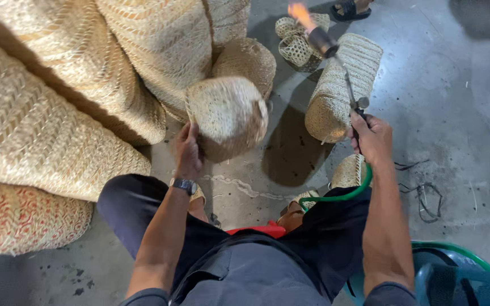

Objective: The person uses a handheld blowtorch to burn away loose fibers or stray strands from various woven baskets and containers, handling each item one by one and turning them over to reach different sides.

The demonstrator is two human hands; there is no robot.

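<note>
Left hand extended forward, fingers apparently curled, partly hidden; right hand raised, fist clenched.

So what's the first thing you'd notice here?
The orange flame at the top, burning from the gas torch in the person's right hand. Next, the round woven basket the left hand holds up in the middle, and the big stacks of woven baskets filling the left side.

One head-worn camera looks steeply down. It sits close above the person's lap, facing the grey concrete floor ahead.
</note>
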